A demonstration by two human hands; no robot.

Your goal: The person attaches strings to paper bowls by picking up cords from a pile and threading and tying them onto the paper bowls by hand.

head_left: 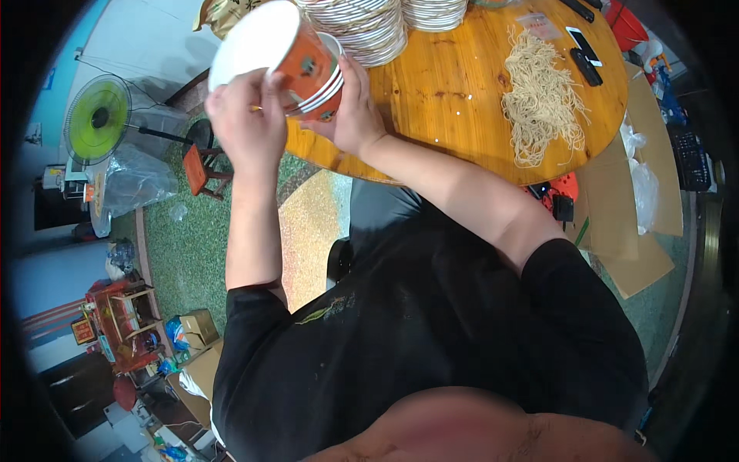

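Over the table's near left edge I hold orange paper tubs with white insides, tilted on their sides. My left hand is closed on the rim and side of the front paper tub, its fingers partly blurred. Behind that one is a short nested stack of paper tubs, its white rims close together. My right hand wraps round the side of this stack. Whether the front tub is fully out of the stack, I cannot tell.
Tall stacks of white-rimmed tubs stand at the back of the round wooden table. To the right lie a tangle of pale strands, a phone and a black device. A green fan stands at left.
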